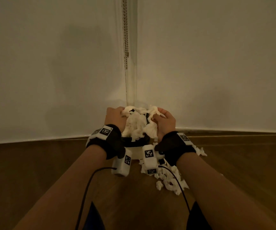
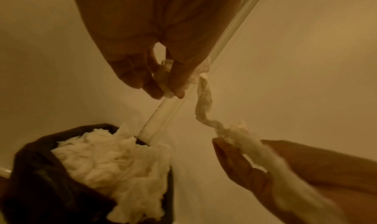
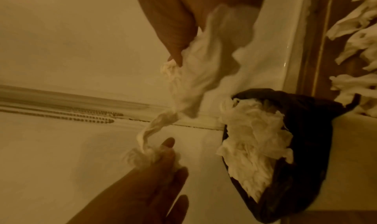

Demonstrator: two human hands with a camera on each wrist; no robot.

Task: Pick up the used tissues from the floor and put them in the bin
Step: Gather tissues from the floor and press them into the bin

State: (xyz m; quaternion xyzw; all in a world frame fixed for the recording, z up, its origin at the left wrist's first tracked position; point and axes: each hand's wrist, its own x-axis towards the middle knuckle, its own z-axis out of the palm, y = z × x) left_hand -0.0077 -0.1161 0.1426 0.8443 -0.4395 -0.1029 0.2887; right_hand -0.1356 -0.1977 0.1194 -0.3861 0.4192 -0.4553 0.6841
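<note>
A small bin with a black liner [image 1: 134, 141] stands in the wall corner, heaped with white tissues [image 2: 114, 163]. Both hands hover just over it. My left hand [image 1: 115, 116] pinches one end of a twisted tissue strand [image 2: 204, 101] between thumb and fingers. My right hand [image 1: 165, 120] grips the other end, bunched in its fingers. In the right wrist view the strand [image 3: 183, 90] stretches from the right hand [image 3: 181, 51] down to the left hand [image 3: 161, 155], beside the bin liner [image 3: 310, 130]. More tissues [image 1: 170, 180] lie on the floor.
White walls meet in a corner behind the bin, with a beaded chain [image 1: 126, 39] hanging there. The wooden floor [image 1: 34, 163] spreads left and right. The loose floor tissues [image 3: 357, 33] lie right of the bin, under my right wrist. Black cables trail from both wrist cameras.
</note>
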